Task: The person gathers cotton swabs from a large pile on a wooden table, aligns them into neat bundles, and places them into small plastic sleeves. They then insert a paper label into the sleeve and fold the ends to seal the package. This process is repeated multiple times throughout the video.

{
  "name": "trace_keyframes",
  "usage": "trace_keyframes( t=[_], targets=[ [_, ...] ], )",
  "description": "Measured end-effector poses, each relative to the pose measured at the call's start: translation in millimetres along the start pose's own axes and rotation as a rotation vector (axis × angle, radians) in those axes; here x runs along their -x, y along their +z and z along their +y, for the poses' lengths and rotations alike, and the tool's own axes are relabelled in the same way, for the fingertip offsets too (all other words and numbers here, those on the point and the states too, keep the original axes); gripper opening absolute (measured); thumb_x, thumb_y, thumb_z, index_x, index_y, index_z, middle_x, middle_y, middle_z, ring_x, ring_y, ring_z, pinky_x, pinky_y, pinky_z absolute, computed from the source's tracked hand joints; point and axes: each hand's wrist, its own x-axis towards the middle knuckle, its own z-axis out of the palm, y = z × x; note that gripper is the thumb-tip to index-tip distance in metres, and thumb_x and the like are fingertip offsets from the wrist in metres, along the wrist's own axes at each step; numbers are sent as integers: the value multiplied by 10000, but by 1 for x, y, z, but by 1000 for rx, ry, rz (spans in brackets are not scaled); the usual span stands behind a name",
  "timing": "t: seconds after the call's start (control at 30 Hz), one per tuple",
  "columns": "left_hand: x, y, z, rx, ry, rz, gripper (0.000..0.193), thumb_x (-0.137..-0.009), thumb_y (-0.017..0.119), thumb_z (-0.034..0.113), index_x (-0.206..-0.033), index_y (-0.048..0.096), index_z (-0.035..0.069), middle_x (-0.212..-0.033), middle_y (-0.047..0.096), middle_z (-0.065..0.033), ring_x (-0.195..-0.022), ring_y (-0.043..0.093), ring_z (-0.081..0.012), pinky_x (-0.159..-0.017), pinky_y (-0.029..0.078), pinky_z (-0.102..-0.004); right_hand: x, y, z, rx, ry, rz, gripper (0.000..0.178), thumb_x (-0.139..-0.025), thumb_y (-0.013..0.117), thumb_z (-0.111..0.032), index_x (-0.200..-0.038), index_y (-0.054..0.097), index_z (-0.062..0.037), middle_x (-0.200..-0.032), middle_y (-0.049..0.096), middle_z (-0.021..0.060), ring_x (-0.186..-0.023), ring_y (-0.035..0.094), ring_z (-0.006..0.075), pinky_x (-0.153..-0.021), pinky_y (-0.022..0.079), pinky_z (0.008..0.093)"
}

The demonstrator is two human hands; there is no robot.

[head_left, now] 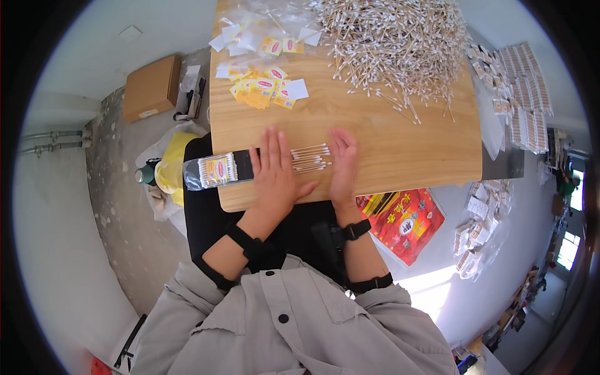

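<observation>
My left hand [275, 167] lies flat, fingers stretched out, across one end of a row of cotton swabs [310, 159] on the wooden table. On the right, beside the swabs' other tips, my right hand [344, 164] stands on its edge with fingers extended and slightly curved, gripping nothing. To the left of my left hand is a dark strip [244, 165] at the table's edge, partly covered by that hand. A clear plastic bag [192, 175] on it holds a row of swabs with a yellow and white label card [219, 170].
A large heap of loose swabs [394, 47] covers the far right of the wooden table [406, 144]. Yellow label cards [259, 90] and clear bags [262, 19] lie far left. Packed swabs [484, 219] and a red package [403, 222] are beyond the right and near edges. A cardboard box [150, 87] stands left.
</observation>
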Motion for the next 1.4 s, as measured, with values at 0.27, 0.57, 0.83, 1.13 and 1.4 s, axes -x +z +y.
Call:
trace_keyframes(
  t=[0.27,0.57,0.83,1.13,1.4],
  targets=[
    [23,3,-12,-97,15,-73,1284,-625,799,593,-1480,175,-134,-1572,148,-319,-1485,136,-435,-1164,129,-599,5,12,8,73,1,-84,599,-1057,338,-445,-1410,324,39,-1427,390,192,-1396,344,304,-1190,228,418],
    [16,-6,1,-74,10,-62,1188,-654,786,562,-1471,252,-117,-1566,206,-299,-1487,168,-402,-1180,133,-570,6,14,2,-179,70,10,589,-1063,304,-425,-1420,310,43,-1437,382,189,-1407,334,291,-1195,221,410],
    [12,6,10,-54,83,-164,1116,-707,759,546,-1496,248,-55,-1593,197,-236,-1496,168,-356,-1192,134,-544,-7,-2,7,248,7,-42,388,-1005,496,-212,-1322,461,9,-1259,480,166,-1214,504,259,-992,436,383],
    [9,2,13,-26,113,-179,1110,-706,779,499,-1494,239,-65,-1590,202,-237,-1491,173,-366,-1190,147,-537,-119,-125,-30,1419,-289,431,322,-863,653,-105,-1175,588,-60,-1045,542,148,-873,601,282,-739,504,364],
    [12,5,10,-30,117,-182,1100,-723,768,499,-1495,233,-74,-1591,200,-238,-1491,169,-372,-1190,146,-538,-66,-72,-15,1027,-193,-53,135,-860,685,-133,-982,660,-81,-836,617,87,-742,626,236,-672,510,359]
  ],
)
